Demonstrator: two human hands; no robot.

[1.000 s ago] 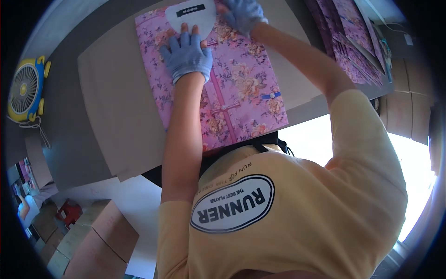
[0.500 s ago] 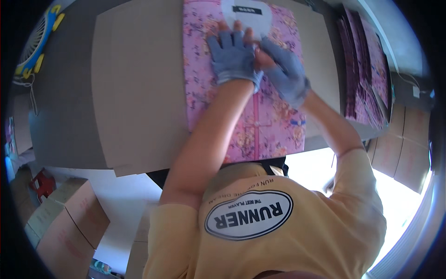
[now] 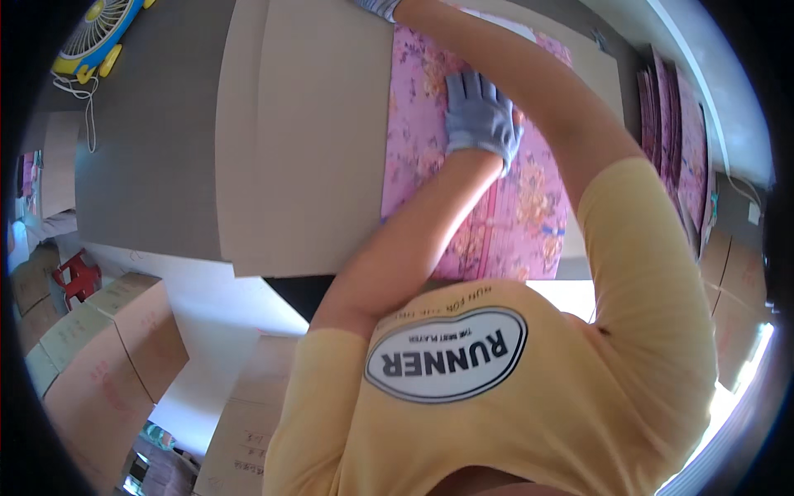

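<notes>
In the view from your head, your left hand (image 3: 484,116) lies palm down on the pink flowered sheet (image 3: 525,194). Its fingers are straight and a little spread, and they pinch nothing. The sheet is right under that palm, so your left hand is the nearer one. The sheet's long side runs from your tummy away across the table (image 3: 157,165), nearly the same way your left fingers point.

Your right hand (image 3: 378,7) is up at the top edge of the view, past the sheet's far left corner. Most of it is cut off, so you cannot tell if it is spread or pinching. From there, the sheet lies to the right and back toward you. Your right arm crosses above the far end and hides part of it.

Under the sheet is a big brown card (image 3: 322,124). A pile of pink folded sheets (image 3: 678,116) stands off to the right. A blue and yellow fan (image 3: 91,33) sits far to the left, well apart.
</notes>
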